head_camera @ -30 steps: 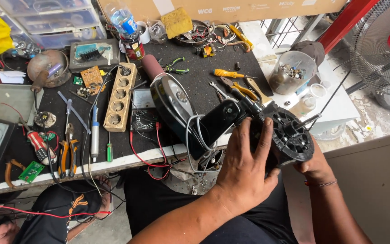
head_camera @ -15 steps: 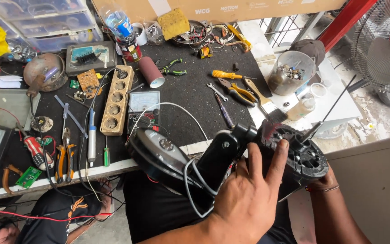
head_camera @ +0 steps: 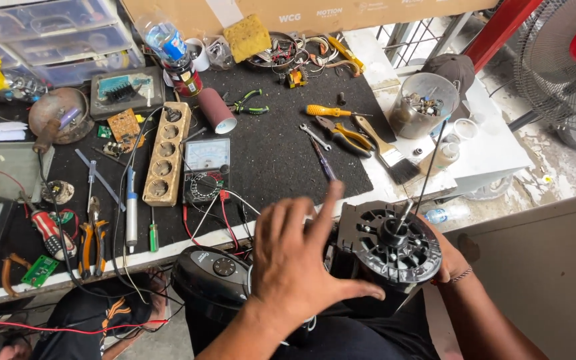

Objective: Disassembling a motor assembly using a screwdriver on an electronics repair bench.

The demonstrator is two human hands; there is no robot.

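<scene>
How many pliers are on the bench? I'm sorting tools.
4, maybe more hidden in clutter: green-handled pliers beside the sandpaper roll, yellow-handled pliers by the paintbrush, orange-handled pliers and orange cutters at the left.

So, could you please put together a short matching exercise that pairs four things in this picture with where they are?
Things:
1. fan motor
2. analog multimeter
3. yellow sponge
4. paintbrush

Places:
A. far edge of the bench, by the cardboard
B. off the bench's near edge, between the left hand and the right hand
C. right edge of the black mat
D. right of the wooden socket strip

Pairs: 1-B, 2-D, 3-A, 4-C
</scene>
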